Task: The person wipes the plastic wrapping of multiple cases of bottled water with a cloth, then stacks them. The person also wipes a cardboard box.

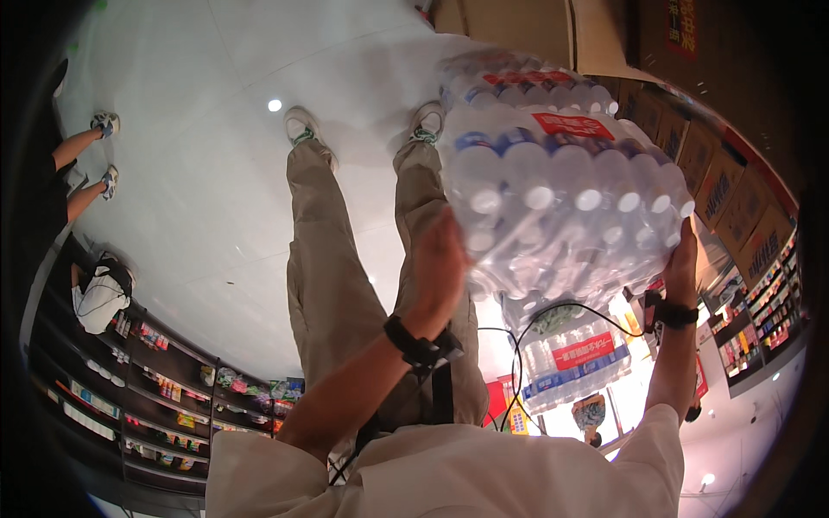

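A large shrink-wrapped pack of clear plastic bottles (563, 175) with white caps and a red label is held between my two hands. My left hand (445, 259), slightly blurred, presses against the pack's left side. On the opposite side, my right hand (683, 256) grips the lower right edge; its fingers are partly hidden by the pack. The pack is tilted, with bottle caps facing me. Directly beyond it lies another wrapped bottle pack (511, 71), touching or close behind; the picture does not settle which. Both wrists wear black straps, and a black cable hangs below the pack.
More bottle packs (583, 353) are stacked below right. Cardboard cartons (719, 188) line the right side, with a large carton (518, 22) at the top. Stocked shelves (168, 401) stand lower left. A crouching person (103, 294) and another person's legs (84, 146) are at left.
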Tool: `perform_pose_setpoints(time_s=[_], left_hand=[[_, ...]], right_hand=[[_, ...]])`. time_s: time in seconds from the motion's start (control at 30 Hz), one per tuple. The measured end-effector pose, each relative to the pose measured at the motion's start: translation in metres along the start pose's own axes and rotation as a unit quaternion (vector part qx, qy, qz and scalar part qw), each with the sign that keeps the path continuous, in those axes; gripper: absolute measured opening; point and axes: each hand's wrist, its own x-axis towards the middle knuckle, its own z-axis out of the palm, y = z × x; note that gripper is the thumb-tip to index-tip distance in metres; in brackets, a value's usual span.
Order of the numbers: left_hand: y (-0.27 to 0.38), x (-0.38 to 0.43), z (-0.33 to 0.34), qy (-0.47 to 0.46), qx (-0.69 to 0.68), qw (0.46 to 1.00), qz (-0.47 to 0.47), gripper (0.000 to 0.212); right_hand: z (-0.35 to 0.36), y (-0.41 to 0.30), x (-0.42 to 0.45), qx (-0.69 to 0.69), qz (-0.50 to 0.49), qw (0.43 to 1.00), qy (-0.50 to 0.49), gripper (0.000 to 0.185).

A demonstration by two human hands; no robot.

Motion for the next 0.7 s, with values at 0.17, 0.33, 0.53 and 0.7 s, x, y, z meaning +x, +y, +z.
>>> perform_pose_setpoints(time_s=[0.17,0.33,0.53,0.7], left_hand=[[-0.014,0.014,0.057,-0.065,0.004,0.998,-0.007,0.055],[-0.043,0.017,0.085,-0.099,-0.105,0.989,-0.029,0.052],[-0.063,0.02,0.084,-0.057,-0.128,0.99,-0.025,0.043],[-0.057,0.022,0.081,-0.062,-0.135,0.989,0.022,0.042]], right_hand=[[-0.048,0.056,0.077,0.078,0.056,0.995,0.04,0.06],[-0.064,0.11,0.134,0.174,0.143,0.962,0.151,0.064],[-0.06,0.107,0.129,0.116,0.069,0.983,0.123,0.064],[-0.042,0.095,0.127,0.1,0.024,0.989,0.105,0.063]])
